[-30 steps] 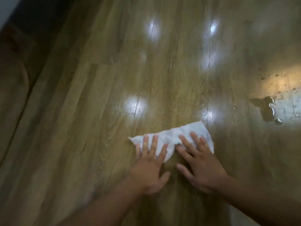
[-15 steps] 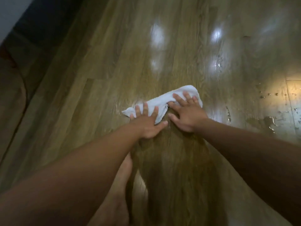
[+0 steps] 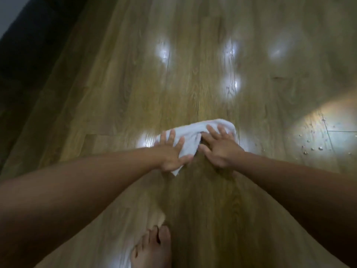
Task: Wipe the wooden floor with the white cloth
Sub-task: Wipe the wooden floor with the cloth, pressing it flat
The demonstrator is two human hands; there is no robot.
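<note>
1. My left hand (image 3: 171, 151) and right hand (image 3: 219, 149) lie flat on the white cloth (image 3: 193, 136), fingers spread and pressing rather than curled around it.
2. The cloth sits bunched on the wooden floor (image 3: 135, 84) straight ahead, past my bare foot (image 3: 152, 248).
3. I judge even palm pressure works best, so the cloth doesn't roll up under my hands.
4. Water droplets (image 3: 311, 146) lie well to the right; I'd steer the stroke there.
</note>
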